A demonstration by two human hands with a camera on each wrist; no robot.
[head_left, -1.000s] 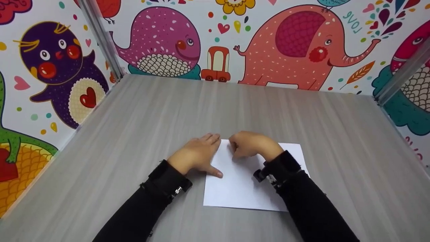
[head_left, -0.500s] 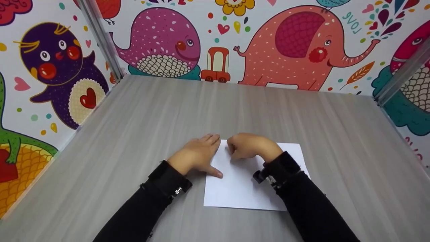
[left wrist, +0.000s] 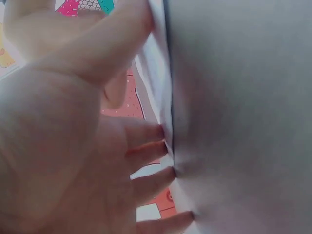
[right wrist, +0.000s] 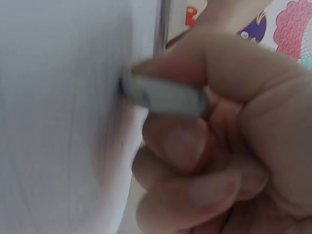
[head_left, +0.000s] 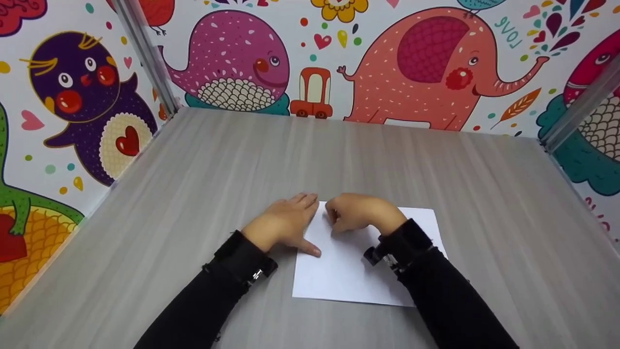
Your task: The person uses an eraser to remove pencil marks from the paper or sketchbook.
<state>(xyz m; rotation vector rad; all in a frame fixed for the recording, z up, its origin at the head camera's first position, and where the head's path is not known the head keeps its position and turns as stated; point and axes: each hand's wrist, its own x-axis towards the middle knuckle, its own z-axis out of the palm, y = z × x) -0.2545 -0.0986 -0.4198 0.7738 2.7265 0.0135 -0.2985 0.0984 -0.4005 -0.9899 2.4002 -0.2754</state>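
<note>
A sheet of white paper (head_left: pixel 348 276) lies on the grey table. My left hand (head_left: pixel 286 220) rests spread on the paper's left edge, thumb apart from the other fingers; in the left wrist view its fingertips (left wrist: pixel 168 173) press at that edge. Over the upper left part of the sheet is my right hand (head_left: pixel 358 212), fingers curled. The right wrist view shows it pinching a small white eraser (right wrist: pixel 165 97) between thumb and fingers, the eraser's dark end against the paper. Faint grey lines run across the sheet there. From the head view the eraser is hidden by the hand.
The wood-grain table (head_left: pixel 218 160) reaches back to a wall panel (head_left: pixel 378 29) printed with cartoon animals. A metal corner post (head_left: pixel 155 63) stands at the back left. Black wrist straps (head_left: pixel 407 240) with small devices sit over dark sleeves.
My right hand has shifted slightly left and towards me over the paper, still curled. The left hand stays in place, and the paper has barely moved.
</note>
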